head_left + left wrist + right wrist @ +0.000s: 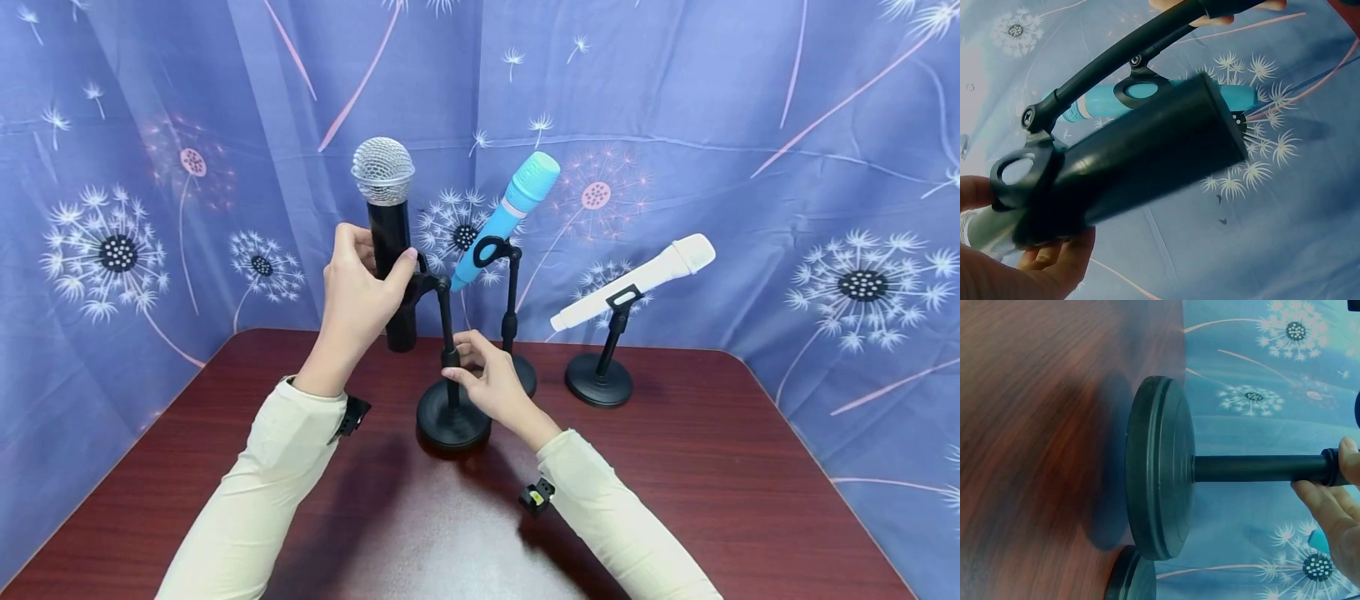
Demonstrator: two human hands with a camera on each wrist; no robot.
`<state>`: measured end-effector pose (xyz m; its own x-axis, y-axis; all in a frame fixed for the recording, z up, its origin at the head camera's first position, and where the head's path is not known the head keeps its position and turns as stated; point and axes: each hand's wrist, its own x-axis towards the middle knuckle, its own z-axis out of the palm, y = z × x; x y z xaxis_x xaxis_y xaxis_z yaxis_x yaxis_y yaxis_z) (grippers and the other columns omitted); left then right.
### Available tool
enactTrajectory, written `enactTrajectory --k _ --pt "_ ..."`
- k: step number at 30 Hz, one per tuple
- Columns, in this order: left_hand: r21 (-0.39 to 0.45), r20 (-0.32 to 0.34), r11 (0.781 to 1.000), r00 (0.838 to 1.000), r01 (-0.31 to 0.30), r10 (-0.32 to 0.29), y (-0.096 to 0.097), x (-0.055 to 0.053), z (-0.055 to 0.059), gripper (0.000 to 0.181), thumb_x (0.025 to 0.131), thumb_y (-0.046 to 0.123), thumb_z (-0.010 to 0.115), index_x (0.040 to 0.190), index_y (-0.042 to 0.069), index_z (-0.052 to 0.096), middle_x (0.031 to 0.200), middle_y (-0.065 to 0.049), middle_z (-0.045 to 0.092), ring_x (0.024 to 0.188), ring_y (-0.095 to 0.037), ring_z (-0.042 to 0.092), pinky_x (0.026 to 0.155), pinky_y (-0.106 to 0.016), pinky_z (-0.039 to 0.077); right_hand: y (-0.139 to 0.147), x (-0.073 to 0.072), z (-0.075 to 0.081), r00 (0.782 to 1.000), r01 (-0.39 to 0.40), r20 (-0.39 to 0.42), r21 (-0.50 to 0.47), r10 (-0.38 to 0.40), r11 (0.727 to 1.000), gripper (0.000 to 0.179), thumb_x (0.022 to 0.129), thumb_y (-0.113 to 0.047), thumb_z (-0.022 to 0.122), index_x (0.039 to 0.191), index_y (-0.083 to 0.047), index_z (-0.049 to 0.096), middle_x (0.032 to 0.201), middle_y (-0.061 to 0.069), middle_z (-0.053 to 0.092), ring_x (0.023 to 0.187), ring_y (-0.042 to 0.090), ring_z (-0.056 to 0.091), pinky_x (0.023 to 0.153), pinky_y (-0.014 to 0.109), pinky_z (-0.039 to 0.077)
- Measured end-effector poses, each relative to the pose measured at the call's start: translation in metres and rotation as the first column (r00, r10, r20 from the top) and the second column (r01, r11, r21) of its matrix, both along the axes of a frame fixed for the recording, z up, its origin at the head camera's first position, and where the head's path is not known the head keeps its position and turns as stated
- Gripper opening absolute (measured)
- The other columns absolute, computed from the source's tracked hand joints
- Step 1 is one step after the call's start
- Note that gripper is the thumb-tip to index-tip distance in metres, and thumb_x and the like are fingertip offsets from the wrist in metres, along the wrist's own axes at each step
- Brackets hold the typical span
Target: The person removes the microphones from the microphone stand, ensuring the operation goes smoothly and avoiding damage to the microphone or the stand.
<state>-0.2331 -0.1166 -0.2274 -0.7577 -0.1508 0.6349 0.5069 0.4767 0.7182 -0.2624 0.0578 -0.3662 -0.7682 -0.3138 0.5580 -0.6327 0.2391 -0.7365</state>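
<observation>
A black microphone with a silver mesh head stands nearly upright in the holder of a black desk stand. My left hand grips its body around the holder, thumb on the near side. In the left wrist view the holder ring sits against the microphone's dark body, with fingers beneath. Lower down, my right hand pinches the stand's pole at the collar. The right wrist view shows this pole and the round base; whether the base touches the table I cannot tell.
Close behind, a blue microphone leans in a second black stand, its base partly hidden by my right hand. Farther right, a white microphone rests tilted in a third stand. A blue dandelion-print curtain hangs behind the reddish-brown table.
</observation>
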Motion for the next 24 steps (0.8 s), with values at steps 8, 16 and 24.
enactTrajectory --k 8,16,24 --pt "0.086 0.109 0.996 0.994 0.002 -0.011 -0.009 -0.003 -0.006 0.036 0.09 0.026 0.063 0.103 0.002 0.04 0.081 -0.007 0.049 0.075 -0.019 0.048 0.069 -0.031 0.039 0.003 -0.003 0.003 1.0 -0.006 0.014 -0.035 0.006 0.999 0.031 0.084 0.0 0.071 0.112 -0.004 0.058 0.095 0.012 0.068 0.082 0.021 0.066 0.077 0.032 0.053" --pt "0.063 0.219 0.998 0.976 0.0 -0.014 -0.024 -0.004 -0.016 0.042 0.092 0.033 0.061 0.109 -0.001 0.043 0.092 -0.008 0.048 0.086 -0.02 0.048 0.075 -0.032 0.039 0.007 -0.006 0.004 0.999 0.035 0.011 -0.032 -0.035 0.999 0.033 0.084 0.0 0.071 0.115 -0.003 0.058 0.096 0.011 0.068 0.088 0.021 0.068 0.082 0.036 0.054" --pt "-0.07 0.323 0.998 0.946 -0.004 0.026 -0.036 -0.006 -0.024 0.048 0.092 0.04 0.061 0.111 -0.003 0.05 0.09 -0.011 0.052 0.084 -0.024 0.048 0.073 -0.034 0.039 0.005 -0.008 0.003 0.999 0.029 0.02 -0.055 -0.028 0.998 0.034 0.084 0.005 0.069 0.115 0.003 0.057 0.097 0.019 0.068 0.089 0.031 0.067 0.082 0.044 0.053"
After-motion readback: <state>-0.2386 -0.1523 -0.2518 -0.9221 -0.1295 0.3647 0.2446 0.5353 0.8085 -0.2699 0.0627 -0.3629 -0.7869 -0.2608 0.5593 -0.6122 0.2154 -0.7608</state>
